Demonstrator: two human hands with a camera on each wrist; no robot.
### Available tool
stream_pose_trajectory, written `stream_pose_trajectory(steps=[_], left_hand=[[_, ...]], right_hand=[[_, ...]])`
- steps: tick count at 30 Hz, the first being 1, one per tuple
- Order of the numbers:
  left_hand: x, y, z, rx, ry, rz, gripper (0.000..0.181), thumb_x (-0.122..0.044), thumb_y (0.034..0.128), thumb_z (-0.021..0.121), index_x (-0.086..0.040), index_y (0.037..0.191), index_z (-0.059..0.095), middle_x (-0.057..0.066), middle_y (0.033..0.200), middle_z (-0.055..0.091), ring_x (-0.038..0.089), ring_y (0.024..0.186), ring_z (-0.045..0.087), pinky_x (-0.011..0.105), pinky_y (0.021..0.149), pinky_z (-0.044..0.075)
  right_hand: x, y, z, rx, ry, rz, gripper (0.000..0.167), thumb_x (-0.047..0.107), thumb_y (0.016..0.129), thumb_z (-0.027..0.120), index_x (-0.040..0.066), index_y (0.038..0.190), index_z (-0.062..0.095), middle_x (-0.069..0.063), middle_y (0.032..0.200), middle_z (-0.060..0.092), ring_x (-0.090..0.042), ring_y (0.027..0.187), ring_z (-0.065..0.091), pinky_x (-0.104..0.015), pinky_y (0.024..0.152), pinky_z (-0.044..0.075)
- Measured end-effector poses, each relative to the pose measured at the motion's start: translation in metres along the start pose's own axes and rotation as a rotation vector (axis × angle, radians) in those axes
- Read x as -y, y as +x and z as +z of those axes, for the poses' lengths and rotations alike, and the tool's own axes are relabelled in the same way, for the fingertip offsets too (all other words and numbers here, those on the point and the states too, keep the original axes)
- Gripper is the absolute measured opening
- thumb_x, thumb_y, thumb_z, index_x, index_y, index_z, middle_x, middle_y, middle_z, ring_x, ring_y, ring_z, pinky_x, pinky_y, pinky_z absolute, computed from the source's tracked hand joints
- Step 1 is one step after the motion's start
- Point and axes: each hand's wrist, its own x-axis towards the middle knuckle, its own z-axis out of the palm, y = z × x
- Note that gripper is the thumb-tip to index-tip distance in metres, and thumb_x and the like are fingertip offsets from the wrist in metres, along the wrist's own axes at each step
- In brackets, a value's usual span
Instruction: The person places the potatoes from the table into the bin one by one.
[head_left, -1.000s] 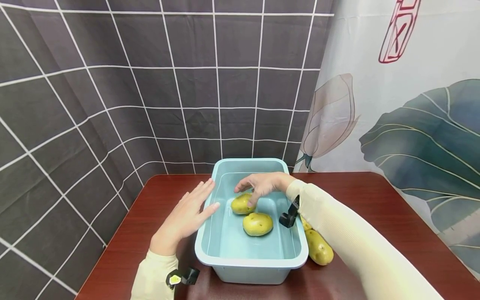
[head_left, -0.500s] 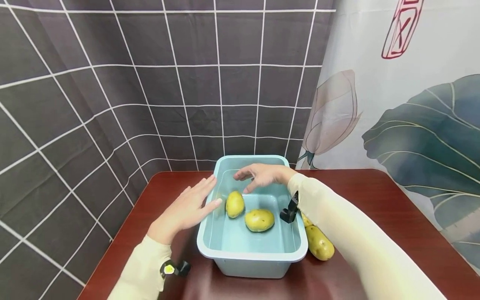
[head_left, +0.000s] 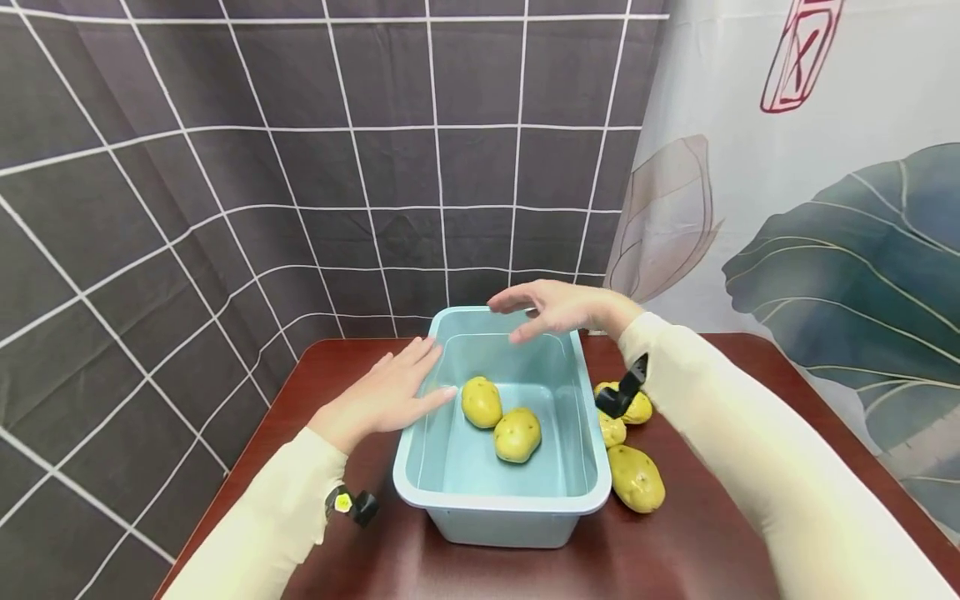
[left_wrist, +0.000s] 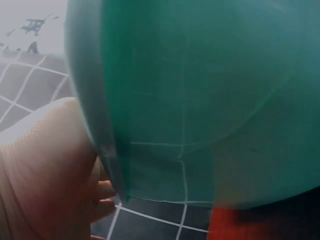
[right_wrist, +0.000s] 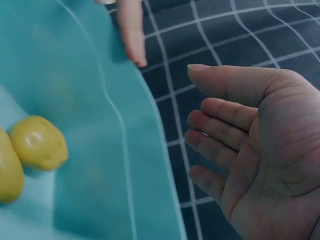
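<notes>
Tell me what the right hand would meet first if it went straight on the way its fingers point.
Probably the tub, at its far rim: that lies next past the right hand's fingertips. Depth is unclear, so it may pass above.

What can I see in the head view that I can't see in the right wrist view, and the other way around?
Only the head view shows the reddish-brown table, the potatoes beside the basin on the right, and the white backdrop with its flower and leaf print.

Only the right wrist view shows the palm side of the right hand, its fingers apart from the thumb and holding nothing.

Both show the blue basin, the two potatoes inside it, the right hand itself and the dark gridded cloth.
</notes>
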Motion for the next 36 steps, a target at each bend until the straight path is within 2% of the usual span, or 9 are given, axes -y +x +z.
stream_pose_trajectory(steps=[5, 11, 18, 21, 25, 29, 36], left_hand=[[-0.001, 0.011, 0.003, -0.004, 0.025, -0.010, 0.087, -0.070, 0.0916, 0.033, -0.010, 0.154, 0.021, 0.005, 0.160, 0.014, 0.024, 0.147, 0.006, 0.054, 0.115, 0.012], [-0.005, 0.020, 0.010, 0.001, 0.011, -0.024, 0.090, -0.071, 0.0915, 0.031, -0.007, 0.154, 0.019, 0.007, 0.161, 0.009, 0.023, 0.147, 0.003, 0.050, 0.116, 0.011], [-0.008, 0.023, 0.015, -0.008, -0.005, -0.116, 0.095, -0.071, 0.0905, 0.034, -0.004, 0.154, 0.011, 0.009, 0.161, 0.001, 0.026, 0.147, -0.001, 0.047, 0.116, 0.014], [-0.007, 0.026, 0.016, -0.006, -0.003, -0.138, 0.096, -0.071, 0.0899, 0.035, -0.005, 0.154, 0.010, 0.008, 0.161, 0.001, 0.025, 0.147, -0.001, 0.047, 0.116, 0.014], [-0.009, 0.027, 0.018, -0.009, -0.017, -0.133, 0.095, -0.069, 0.0906, 0.037, -0.005, 0.154, 0.010, 0.008, 0.161, 0.001, 0.026, 0.147, 0.001, 0.047, 0.116, 0.015], [-0.011, 0.026, 0.018, -0.013, -0.040, -0.151, 0.096, -0.068, 0.0898, 0.041, -0.006, 0.155, 0.007, 0.008, 0.161, 0.001, 0.026, 0.147, 0.001, 0.047, 0.116, 0.015], [-0.013, 0.026, 0.017, -0.019, -0.041, -0.180, 0.098, -0.066, 0.0892, 0.045, -0.006, 0.155, 0.005, 0.010, 0.161, 0.001, 0.027, 0.147, -0.001, 0.048, 0.115, 0.015]], right_hand=[[-0.014, -0.036, -0.018, -0.085, 0.031, 0.038, 0.066, 0.026, 0.088, 0.072, 0.013, 0.145, 0.042, -0.004, 0.147, 0.043, -0.020, 0.136, 0.038, -0.046, 0.109, 0.032], [-0.050, -0.081, -0.022, -0.186, 0.086, 0.036, 0.063, 0.021, 0.089, 0.070, 0.008, 0.144, 0.042, -0.008, 0.145, 0.045, -0.027, 0.135, 0.039, -0.049, 0.108, 0.033], [-0.087, -0.123, -0.014, -0.258, 0.045, 0.122, 0.065, 0.025, 0.089, 0.070, 0.006, 0.144, 0.041, -0.012, 0.145, 0.045, -0.032, 0.133, 0.041, -0.051, 0.105, 0.035], [-0.105, -0.135, -0.008, -0.271, 0.026, 0.157, 0.066, 0.028, 0.089, 0.070, 0.005, 0.143, 0.042, -0.014, 0.144, 0.046, -0.033, 0.133, 0.041, -0.051, 0.105, 0.035], [-0.121, -0.148, 0.000, -0.281, 0.002, 0.196, 0.068, 0.028, 0.088, 0.070, 0.002, 0.144, 0.040, -0.017, 0.143, 0.046, -0.035, 0.132, 0.041, -0.054, 0.104, 0.034], [-0.132, -0.154, 0.008, -0.283, -0.013, 0.222, 0.072, 0.030, 0.088, 0.071, 0.000, 0.144, 0.038, -0.020, 0.143, 0.044, -0.040, 0.132, 0.038, -0.061, 0.104, 0.031], [-0.152, -0.162, 0.027, -0.328, -0.089, 0.243, 0.073, 0.037, 0.085, 0.072, 0.004, 0.143, 0.042, -0.019, 0.142, 0.046, -0.039, 0.132, 0.038, -0.064, 0.102, 0.032]])
